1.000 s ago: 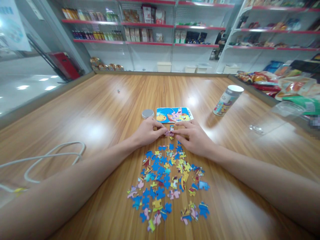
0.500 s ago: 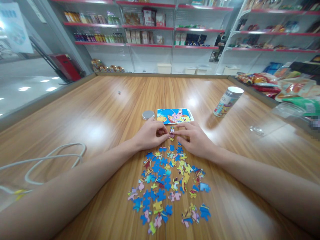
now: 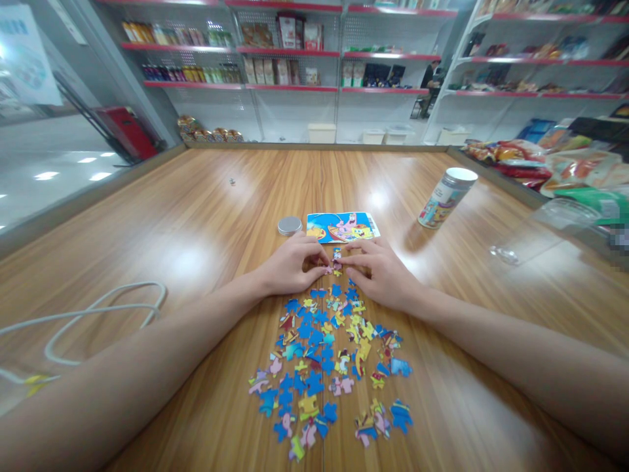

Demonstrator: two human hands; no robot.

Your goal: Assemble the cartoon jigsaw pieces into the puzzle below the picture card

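Observation:
My left hand (image 3: 297, 263) is closed in a pinch on a small pink puzzle piece (image 3: 328, 269), just left of a short column of joined puzzle pieces (image 3: 337, 257). From the other side, my right hand (image 3: 377, 270) rests with its fingers apart, and a fingertip touches that column. Many loose jigsaw pieces (image 3: 314, 383), blue, yellow and pink, lie spread on the table towards me. Right behind both hands is a picture card (image 3: 343, 227) with cartoon figures on blue. A round metal lid (image 3: 289, 225) lies left of the card.
A printed cardboard tube (image 3: 446, 198) stands at the right on the wooden table (image 3: 211, 229). White cable (image 3: 105, 307) loops at the left. Snack bags (image 3: 521, 160) and a clear plastic container (image 3: 560, 219) are at the right edge. Stocked shelves (image 3: 289, 52) stand behind.
The pink piece at my left fingertips now shows more clearly beside the joined column. My right hand has barely moved, and the view has shifted slightly.

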